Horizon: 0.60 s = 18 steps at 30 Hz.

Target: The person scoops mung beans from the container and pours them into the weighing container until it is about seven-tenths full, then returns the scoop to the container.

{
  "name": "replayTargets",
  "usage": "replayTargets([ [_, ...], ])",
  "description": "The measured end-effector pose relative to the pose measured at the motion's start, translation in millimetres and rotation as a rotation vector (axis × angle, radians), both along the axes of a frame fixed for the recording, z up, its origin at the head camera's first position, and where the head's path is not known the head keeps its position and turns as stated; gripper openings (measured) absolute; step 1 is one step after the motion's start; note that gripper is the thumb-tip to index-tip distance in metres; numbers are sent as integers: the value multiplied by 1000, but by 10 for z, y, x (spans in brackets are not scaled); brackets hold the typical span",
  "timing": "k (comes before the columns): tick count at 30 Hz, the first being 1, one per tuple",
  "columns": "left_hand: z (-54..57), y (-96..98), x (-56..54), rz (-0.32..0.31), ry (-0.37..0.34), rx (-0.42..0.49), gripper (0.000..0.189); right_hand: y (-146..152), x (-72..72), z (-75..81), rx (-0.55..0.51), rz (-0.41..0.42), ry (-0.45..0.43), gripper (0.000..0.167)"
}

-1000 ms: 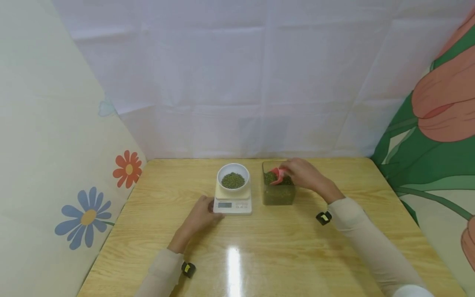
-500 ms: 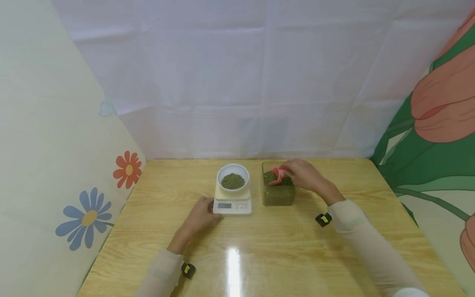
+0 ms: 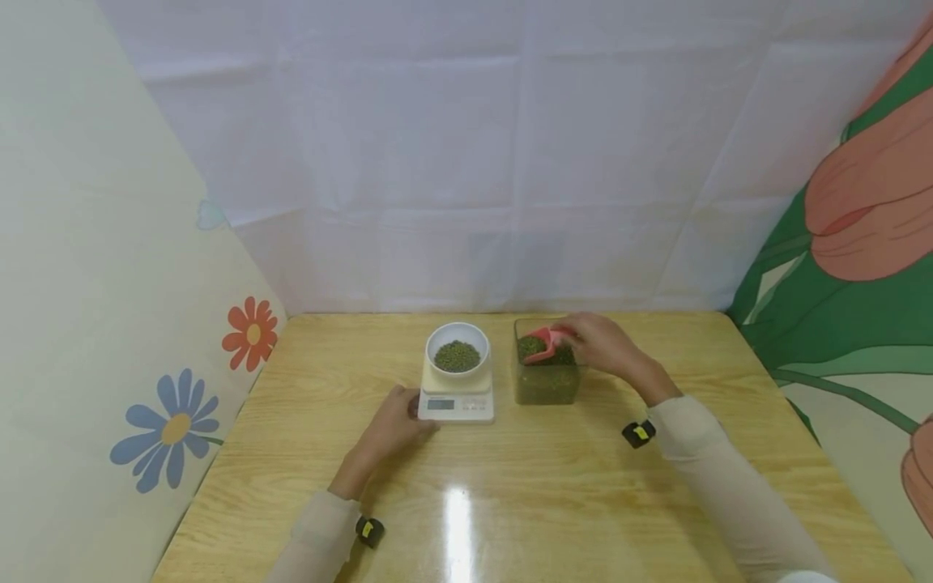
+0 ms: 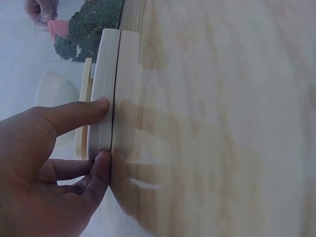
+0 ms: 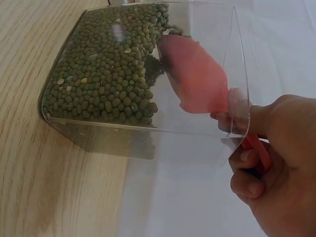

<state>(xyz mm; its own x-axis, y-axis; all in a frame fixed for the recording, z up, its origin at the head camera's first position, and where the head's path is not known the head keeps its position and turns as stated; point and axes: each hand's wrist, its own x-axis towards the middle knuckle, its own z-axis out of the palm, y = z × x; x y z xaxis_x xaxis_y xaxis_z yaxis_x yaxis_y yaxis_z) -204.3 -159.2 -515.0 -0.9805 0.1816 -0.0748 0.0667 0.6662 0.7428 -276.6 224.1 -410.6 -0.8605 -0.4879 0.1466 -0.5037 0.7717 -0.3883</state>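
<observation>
We see the right hand (image 3: pixel 601 344) with its fingers curled round the handle of a red scoop (image 5: pixel 197 79), well closed on it. Beyond the fingertips, the scoop's bowl slants down inside a clear container (image 3: pixel 547 389), its front lip against the green beans (image 5: pixel 108 74); we cannot tell how many it carries. The left hand (image 3: pixel 392 423) is partly closed, pinching the near left corner of a white kitchen scale (image 3: pixel 466 393): we see the thumb (image 4: pixel 94 111) along one edge and bent fingers against the side.

The container stands just to the left of the right hand, which reaches in over its right side; one fingertip shows through the clear wall. The scale sits to the right of the left hand and slightly ahead of it, flat on the wooden table (image 3: pixel 554 486). On the scale, farther ahead of that hand, we have an upright white bowl (image 3: pixel 457 330) with a heap of beans (image 3: pixel 457 356) inside.

Scale and container stand near each other between the two hands, with a narrow strip of wood separating them. A short way ahead of the right hand, we find the table's back edge against a white cloth (image 3: pixel 408 162). Bare wood spreads to the right of the right hand, to the left of the left hand and between the forearms.
</observation>
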Motion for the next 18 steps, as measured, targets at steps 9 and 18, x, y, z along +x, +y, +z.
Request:
replayTargets([
  [9,-12,-4,-8,-3,6,-6,54,13,22,-26,-45,-40,-26,32],
  [18,-14,-2,-9,-4,13,-4,54,22,17,-73,-107,-56,-34,28],
])
